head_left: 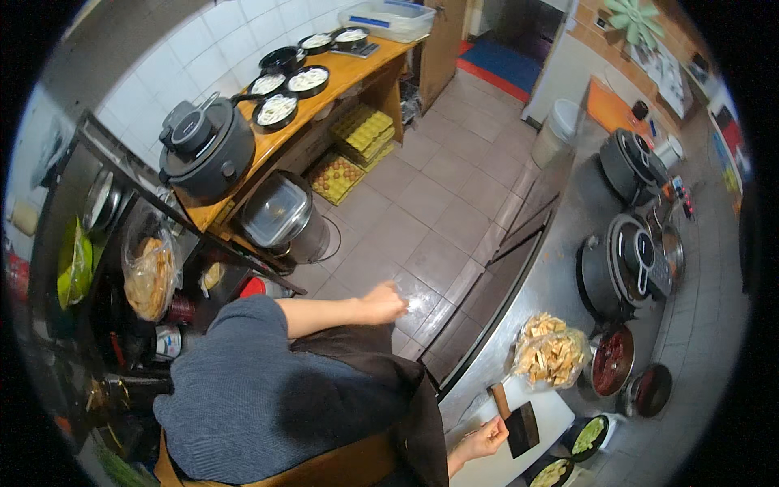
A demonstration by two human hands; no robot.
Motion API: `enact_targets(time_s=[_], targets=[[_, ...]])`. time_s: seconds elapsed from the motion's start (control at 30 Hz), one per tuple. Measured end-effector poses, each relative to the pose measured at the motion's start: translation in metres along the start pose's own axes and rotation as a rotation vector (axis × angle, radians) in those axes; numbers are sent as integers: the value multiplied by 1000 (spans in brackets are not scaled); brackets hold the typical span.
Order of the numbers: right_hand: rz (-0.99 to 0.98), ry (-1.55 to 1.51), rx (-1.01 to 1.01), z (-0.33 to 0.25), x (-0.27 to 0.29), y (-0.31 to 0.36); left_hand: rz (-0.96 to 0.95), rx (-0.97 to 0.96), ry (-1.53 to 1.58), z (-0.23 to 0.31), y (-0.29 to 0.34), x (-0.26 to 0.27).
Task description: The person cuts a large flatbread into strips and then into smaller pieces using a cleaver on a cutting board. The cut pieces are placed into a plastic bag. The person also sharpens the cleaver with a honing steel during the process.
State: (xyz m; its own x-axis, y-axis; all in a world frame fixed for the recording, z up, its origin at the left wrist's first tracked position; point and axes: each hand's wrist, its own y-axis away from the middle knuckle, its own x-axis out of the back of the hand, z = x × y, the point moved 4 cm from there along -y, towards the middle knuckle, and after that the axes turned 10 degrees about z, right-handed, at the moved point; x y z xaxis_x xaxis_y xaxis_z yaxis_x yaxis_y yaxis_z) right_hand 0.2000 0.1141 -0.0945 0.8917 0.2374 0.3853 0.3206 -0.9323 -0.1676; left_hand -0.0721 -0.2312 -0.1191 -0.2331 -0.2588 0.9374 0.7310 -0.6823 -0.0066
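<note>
My left hand (385, 303) is curled closed in front of my body, above the tiled floor, and nothing shows in it. Over the edge of a white cutting board (554, 415), my right hand (484, 439) has its fingers drawn together. Whether anything small is between them cannot be made out. A cleaver (522, 429) with a dark blade and wooden handle lies on the board, right beside that hand. Just beyond the board sits a clear plastic bag of light brown sliced pieces (549, 353).
On the steel counter (560, 276) stand dark lidded cookers (613, 272) and a pan of dark red food (610, 363). Bowls of chopped green food (588, 436) flank the board. A wooden bench holds black bowls of white noodles (308, 79); below are egg trays (336, 178) and a bucket (284, 219).
</note>
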Motion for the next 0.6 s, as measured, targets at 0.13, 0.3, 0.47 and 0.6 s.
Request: enact_targets(time_s=[0.13,0.3,0.47,0.6], targets=[[-98,204,77,-31,-35,21,-156,298,23,-58,54,-7],[-136,346,146,-50,-93,64,-250,444,176,-139,97,-17],[-10,280,127,-58,-121,92,349,769,153,-344,142,-2],[-134,252,-175,-61,-131,117,874,1270,-116,-528,179,31]])
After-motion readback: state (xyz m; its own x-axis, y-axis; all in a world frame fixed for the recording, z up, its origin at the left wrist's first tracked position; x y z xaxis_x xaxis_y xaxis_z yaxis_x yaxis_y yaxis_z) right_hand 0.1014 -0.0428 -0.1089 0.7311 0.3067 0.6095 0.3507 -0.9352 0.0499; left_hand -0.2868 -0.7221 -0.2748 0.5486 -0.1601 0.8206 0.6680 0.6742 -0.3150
